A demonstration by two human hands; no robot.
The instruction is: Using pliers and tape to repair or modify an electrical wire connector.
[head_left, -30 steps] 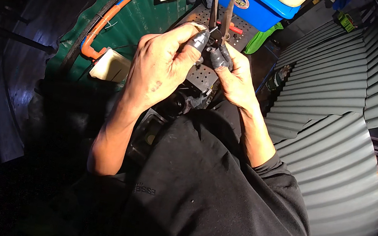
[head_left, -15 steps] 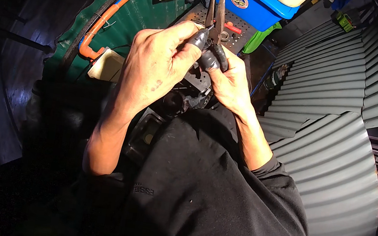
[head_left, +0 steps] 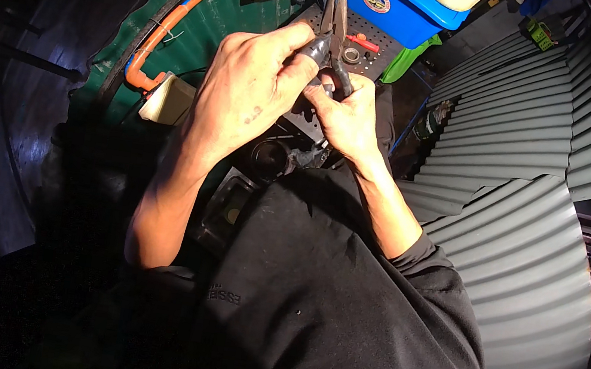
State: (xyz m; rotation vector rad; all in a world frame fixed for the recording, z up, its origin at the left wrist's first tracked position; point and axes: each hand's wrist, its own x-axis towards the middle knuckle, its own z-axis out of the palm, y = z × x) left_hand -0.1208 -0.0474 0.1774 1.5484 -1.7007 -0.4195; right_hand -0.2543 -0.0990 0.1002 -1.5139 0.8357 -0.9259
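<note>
A pair of pliers (head_left: 339,21) is held upright before me, its dark metal jaws pointing up and slightly apart. Its handles are covered in black, like tape wrapping. My left hand (head_left: 244,94) grips the left handle, its thumb lying along the black covering. Around the lower part of the right handle, the fingers of my right hand (head_left: 352,121) are closed, with the thumb bent in toward the left handle. The fingers partly hide the lower ends of both handles.
Beyond the pliers lies a perforated metal plate (head_left: 381,62) with a red-handled tool (head_left: 364,42) and a small ring (head_left: 350,56). A blue bin (head_left: 403,11) stands behind. An orange pipe (head_left: 157,37) runs along green sheeting at left; grey corrugated sheets (head_left: 518,155) fill the right.
The pliers have turned a little and shifted slightly left, and their jaws look closer together. My right thumb has changed position, no longer lying against the black piece seen before.
</note>
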